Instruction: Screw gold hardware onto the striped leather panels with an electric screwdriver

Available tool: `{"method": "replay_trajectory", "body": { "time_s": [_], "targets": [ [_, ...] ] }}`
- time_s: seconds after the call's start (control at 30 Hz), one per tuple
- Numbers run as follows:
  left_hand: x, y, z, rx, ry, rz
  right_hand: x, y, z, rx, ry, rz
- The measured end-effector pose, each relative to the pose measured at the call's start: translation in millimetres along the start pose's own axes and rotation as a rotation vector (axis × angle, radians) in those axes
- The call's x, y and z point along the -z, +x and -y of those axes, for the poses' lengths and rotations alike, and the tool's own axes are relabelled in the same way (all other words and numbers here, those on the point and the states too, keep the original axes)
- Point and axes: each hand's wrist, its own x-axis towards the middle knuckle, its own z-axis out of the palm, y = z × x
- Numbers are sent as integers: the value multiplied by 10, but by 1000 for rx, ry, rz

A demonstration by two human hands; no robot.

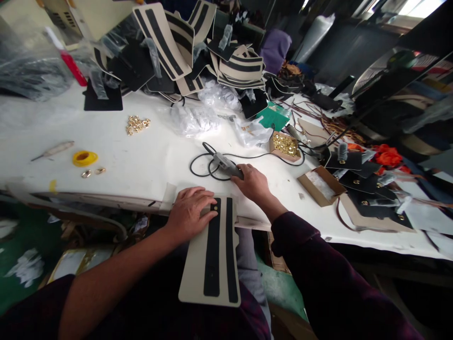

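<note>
Under my left hand [191,210] is a beige panel [196,264] with two black stripes. Its upper end is at the table edge and the rest extends over my lap. My left fingers curl over its upper left part, the thumb beside a small brass stud [215,208]. The fingers of my right hand [253,182] close round the end of a grey corded handheld tool [226,164], which looks like an electric screwdriver, lying on the table above the panel. Its black cord [193,165] loops around it. My right palm and part of the tool's grip are hidden.
A box of gold-coloured fittings [286,145] and a cardboard box [320,186] stand to the right. Striped panels [166,40] pile up at the back. At left lie yellow tape [85,158], an awl-like tool [54,150] and gold clasps [137,124]. Black tagged pieces [368,184] lie far right.
</note>
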Motion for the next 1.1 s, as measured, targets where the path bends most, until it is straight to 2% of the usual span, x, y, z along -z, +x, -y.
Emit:
{"method": "replay_trajectory", "body": {
  "time_s": [0.07, 0.17, 0.27, 0.4, 0.5, 0.63, 0.73, 0.83, 0.97, 1.1],
  "targets": [
    [-5, -3, 6, -1, 8, -1, 49, -22, -13, -59, 207, 38],
    [-6, -2, 8, -5, 22, 9, 160, -102, -31, -138, 778, 157],
    [3, 5, -2, -7, 26, 13, 242, -196, -30, -134, 1240, 155],
    [25, 21, -26, 6, 28, 17, 226, -255, -21, -263, 1415, 104],
    [36, 34, -37, 10, 37, 17, 126, -245, -63, -358, 1477, 136],
    [34, 39, -38, -13, 60, 18, 5, -246, -133, -412, 1567, 173],
    [19, 26, -16, -51, 75, 1, 21, -288, -121, -387, 1450, 168],
    [-22, 14, 52, -95, 87, -16, 79, -334, -56, -271, 1030, 120],
    [-73, 12, 128, -118, 101, -17, 73, -385, 17, -158, 439, -45],
    [-69, 25, 111, -139, 97, -31, -20, -443, 11, -90, 173, -58]
  ]
}}
